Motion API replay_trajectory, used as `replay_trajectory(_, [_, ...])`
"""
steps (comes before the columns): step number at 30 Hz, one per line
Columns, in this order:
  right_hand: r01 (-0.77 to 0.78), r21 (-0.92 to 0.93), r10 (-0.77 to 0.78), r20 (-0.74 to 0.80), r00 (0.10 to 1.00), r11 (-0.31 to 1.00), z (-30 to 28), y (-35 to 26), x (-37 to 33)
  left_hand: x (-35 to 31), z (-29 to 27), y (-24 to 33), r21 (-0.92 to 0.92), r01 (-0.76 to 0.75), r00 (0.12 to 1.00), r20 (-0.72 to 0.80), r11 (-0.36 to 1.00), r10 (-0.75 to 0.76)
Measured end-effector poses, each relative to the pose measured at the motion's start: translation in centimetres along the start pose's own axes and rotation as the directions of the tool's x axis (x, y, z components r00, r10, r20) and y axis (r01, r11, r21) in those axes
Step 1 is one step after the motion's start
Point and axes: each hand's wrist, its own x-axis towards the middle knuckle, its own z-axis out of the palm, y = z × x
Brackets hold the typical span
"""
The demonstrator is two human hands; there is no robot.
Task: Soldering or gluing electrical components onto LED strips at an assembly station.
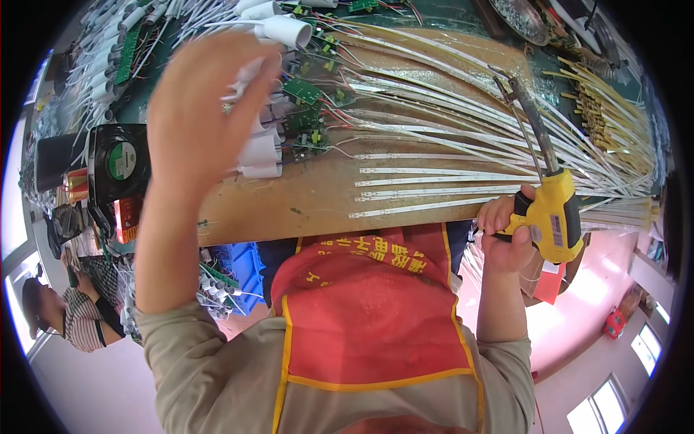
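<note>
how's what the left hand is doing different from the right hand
The left hand is raised over the bench among white plastic caps; the right hand sits at the bench edge. The left spreads open; the right is wrapped round a yellow soldering gun. Both are bare.

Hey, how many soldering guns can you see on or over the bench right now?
1. The yellow soldering gun is in the right hand at the bench's near right edge, its tip over the white strips. Others may be hidden under the left hand.
</note>
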Motion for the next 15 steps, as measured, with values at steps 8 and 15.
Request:
replay_trajectory(8, [-0.05, 0.044, 0.054, -0.077, 0.996, 0.998, 0.2, -0.1, 0.1, 11.0, 5.3, -7.6, 0.122, 0.282, 0.915, 0.263, 0.952, -0.305])
replay_trajectory(15, [-0.048, 0.064, 0.052, -0.056, 0.997, 0.997, 0.3, -0.3, 0.4, 15.0, 9.8, -6.0, 0.38, -0.04, 0.995, 0.098, 0.924, 0.003])
